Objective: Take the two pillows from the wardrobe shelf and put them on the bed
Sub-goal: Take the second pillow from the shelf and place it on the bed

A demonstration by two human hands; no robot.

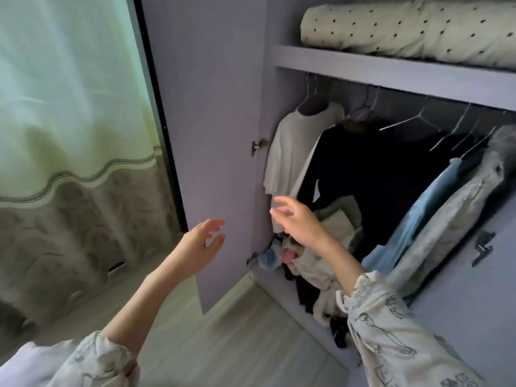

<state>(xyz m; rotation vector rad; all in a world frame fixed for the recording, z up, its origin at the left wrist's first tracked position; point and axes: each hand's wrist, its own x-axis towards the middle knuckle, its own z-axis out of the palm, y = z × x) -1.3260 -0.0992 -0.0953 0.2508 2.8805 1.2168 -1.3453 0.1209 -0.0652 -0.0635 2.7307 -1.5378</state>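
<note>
Left hand: we raise our left hand (205, 241) in front of the open lilac wardrobe door (206, 135), fingers loosely spread and slightly bent, gripping nothing.
Right hand: our right hand (296, 219) reaches toward the hanging clothes, fingers spread and relaxed, empty; we cannot tell whether it brushes the fabric behind it.
Pillow: we see one cream pillow with small black dots (410, 29) lying on its side on the lilac upper wardrobe shelf (391, 69), well above both hands; we cannot make out a second one.
Rail below: a white T-shirt (290, 152), a black garment (371, 174) and a pale blue shirt (418, 216) hang from hangers.
Wardrobe floor: a loose heap of mixed clothes (312, 272) lies there.
Left side: a pale green curtain with a grey patterned hem (72, 152) hangs beside the door.
</note>
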